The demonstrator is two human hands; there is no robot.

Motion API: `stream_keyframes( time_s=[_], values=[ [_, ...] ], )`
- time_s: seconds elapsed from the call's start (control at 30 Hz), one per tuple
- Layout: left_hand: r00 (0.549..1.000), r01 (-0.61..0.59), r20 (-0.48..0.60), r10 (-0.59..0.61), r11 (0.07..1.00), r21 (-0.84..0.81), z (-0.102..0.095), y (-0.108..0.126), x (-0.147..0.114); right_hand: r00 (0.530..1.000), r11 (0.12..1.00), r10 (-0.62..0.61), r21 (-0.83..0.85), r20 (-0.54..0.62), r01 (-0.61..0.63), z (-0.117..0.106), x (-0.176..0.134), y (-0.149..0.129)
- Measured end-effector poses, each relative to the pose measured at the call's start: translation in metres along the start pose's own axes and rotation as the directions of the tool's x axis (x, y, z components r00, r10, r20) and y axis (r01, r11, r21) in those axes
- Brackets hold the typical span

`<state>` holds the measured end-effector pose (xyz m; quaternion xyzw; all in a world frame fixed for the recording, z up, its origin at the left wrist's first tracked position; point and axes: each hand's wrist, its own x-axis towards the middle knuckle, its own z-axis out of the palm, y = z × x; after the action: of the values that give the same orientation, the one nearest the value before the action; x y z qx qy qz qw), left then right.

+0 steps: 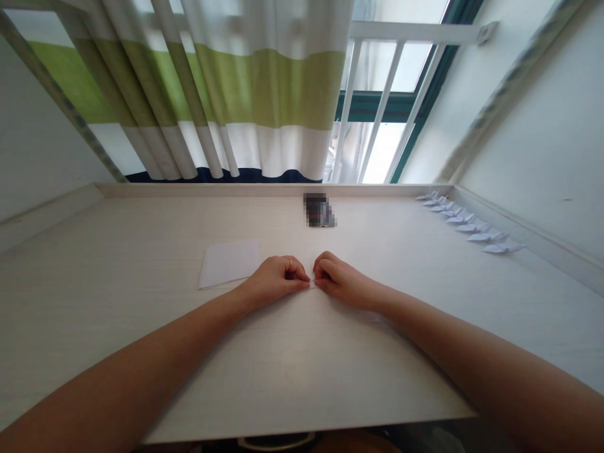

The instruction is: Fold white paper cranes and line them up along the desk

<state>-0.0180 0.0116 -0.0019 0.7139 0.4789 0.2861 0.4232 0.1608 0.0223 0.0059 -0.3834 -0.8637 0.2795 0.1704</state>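
Observation:
Close together over the middle of the white table [292, 371], my two hands pinch a small piece of folded white paper [312, 284]. My left hand [278, 275] is closed on its left side, thumb against fingertips, with a ring on one finger. On the right side, my right hand [340, 280] grips it with curled fingers. Only a thin sliver of this paper shows between the fingertips; the rest is hidden by the hands. Just behind my left hand lies a stack of white paper sheets [229, 261], flat on the table.
Several folded white paper cranes [472, 228] stand in a slanting row along the table's right edge. A dark, pixelated object [318, 210] lies near the back rim. Beyond are a green-and-white curtain [268, 88] and a white railing [382, 100] at the window.

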Motion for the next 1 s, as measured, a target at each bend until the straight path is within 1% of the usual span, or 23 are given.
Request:
stream_keyframes(
  time_s=[0.17,0.47,0.6,0.73,0.8,0.9,1.0],
  values=[
    [1.000,0.022,-0.009,-0.022,1.000,-0.007,0.0007,0.0017,-0.0002,1.000,1.000,0.022,-0.008,-0.019,-0.022,0.0001,-0.0007,-0.0007],
    [0.999,0.036,-0.006,-0.036,0.999,0.017,0.0012,-0.0004,0.0009,0.998,0.998,0.058,-0.001,0.015,-0.058,-0.0024,0.0003,-0.0041],
    [0.999,0.054,-0.005,-0.054,0.998,0.024,0.0014,-0.0007,0.0016,0.997,0.997,0.072,0.000,0.009,-0.072,-0.0027,0.0018,-0.0051],
    [0.998,0.059,-0.010,-0.059,0.997,0.049,0.0023,0.0008,0.0017,0.998,0.998,0.065,-0.023,0.002,-0.065,0.0007,0.0027,-0.0049],
    [0.999,0.052,-0.019,-0.051,0.997,0.059,0.0028,0.0015,0.0013,0.998,0.996,0.064,-0.063,-0.016,-0.065,0.0027,0.0025,-0.0051],
    [0.999,0.037,-0.023,-0.035,0.997,0.063,0.0035,0.0021,0.0002,0.992,0.982,0.117,-0.143,-0.045,-0.122,0.0026,0.0019,-0.0058],
    [0.999,0.026,-0.022,-0.025,0.998,0.052,0.0038,0.0021,-0.0004,0.984,0.970,0.179,-0.169,-0.007,-0.177,-0.0018,0.0019,-0.0065]
  ],
)
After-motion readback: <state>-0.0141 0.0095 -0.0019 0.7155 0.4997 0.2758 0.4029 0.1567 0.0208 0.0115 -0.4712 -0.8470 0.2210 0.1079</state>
